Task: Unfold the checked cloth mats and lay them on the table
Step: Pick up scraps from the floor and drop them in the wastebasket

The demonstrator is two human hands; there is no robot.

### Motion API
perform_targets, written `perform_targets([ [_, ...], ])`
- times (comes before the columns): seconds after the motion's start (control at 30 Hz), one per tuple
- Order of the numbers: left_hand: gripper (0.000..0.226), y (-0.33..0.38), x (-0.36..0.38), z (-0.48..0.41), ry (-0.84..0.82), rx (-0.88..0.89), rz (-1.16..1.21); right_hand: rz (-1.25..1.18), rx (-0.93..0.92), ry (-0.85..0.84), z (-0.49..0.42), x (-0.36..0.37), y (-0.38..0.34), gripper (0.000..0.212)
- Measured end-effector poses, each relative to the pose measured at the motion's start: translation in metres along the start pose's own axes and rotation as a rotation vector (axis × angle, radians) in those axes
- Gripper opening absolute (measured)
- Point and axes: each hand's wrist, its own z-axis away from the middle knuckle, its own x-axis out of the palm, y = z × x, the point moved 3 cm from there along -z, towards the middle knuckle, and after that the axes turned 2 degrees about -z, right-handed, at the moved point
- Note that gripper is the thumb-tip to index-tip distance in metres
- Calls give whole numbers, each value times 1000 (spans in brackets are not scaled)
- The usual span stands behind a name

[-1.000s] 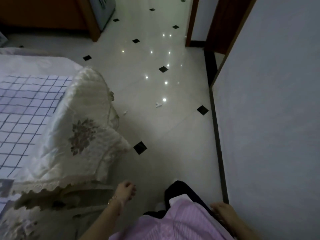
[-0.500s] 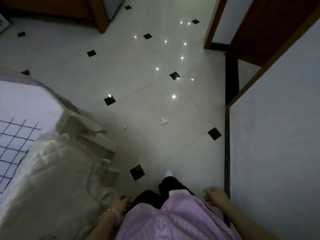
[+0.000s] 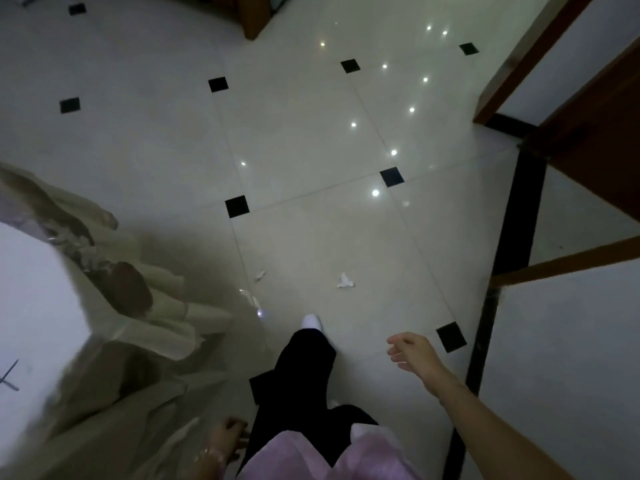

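Floor [image 3: 311, 237]: pale glossy tiles, small black diamond insets, light spots reflected in them. Wall [image 3: 571, 358]: white, right side, with a black strip [image 3: 516, 220] along its foot. Table [image 3: 34, 278]: far left, heavily blurred, top looks white. Cover [image 3: 145, 341]: cream, quilted, brown floral patch, draped off the table edge toward the floor. Door frame [image 3: 512, 60]: brown wood, top right.

Mat [image 3: 14, 374]: lying flat on the table at the left edge. Only a corner is in view, with a couple of dark grid lines. Neither hand is on it.

Person stands between the table and the wall: black trousers [image 3: 304, 368], pink top [image 3: 311, 459].

Right hand [image 3: 412, 351]: out over the floor, fingers loose and slightly bent, grasping nothing. Left hand [image 3: 228, 441]: low beside the trousers, near the cover's edge, fingers loosely curled, empty. Can't tell if it touches the cover.

Shoe [image 3: 311, 321]: white, forward on the tiles. Two paper scraps [image 3: 345, 281] lie on the floor just ahead of it.
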Motion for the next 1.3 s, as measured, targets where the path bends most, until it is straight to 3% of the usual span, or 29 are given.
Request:
perform_targets([
  [0.1, 24, 75, 18, -18, -75, 79, -104, 49, 17, -1, -40, 2, -25, 19],
  [0.2, 28, 167, 33, -55, -34, 203, -133, 160, 29, -51, -93, 13, -44, 18],
  [0.4, 29, 270, 72, -221, -3, 323, -183, 407, -28, -112, -263, 63, -58, 32],
  [0.53, 12, 279, 94, -357, 147, 385, -284, 497, -115, -91, -401, 99, -39, 43],
  [0.8, 52, 245, 112, -558, 357, 459, -530, 727, -259, -58, -590, 154, 51, 54],
  [0.93, 56, 246, 122, -605, 405, 535, -519, 737, -274, 56, -624, 170, 75, 53],
  [1.07, 36, 247, 130, -633, 496, 558, -507, 733, -347, 134, -641, 171, 88, 22],
  [1.13, 25, 245, 130, -640, 487, 517, -522, 747, -340, 121, -642, 170, 89, 8],
  [1.3, 18, 251, 131, -593, 398, 466, -367, 703, -301, 36, -601, 160, 63, 4],
])
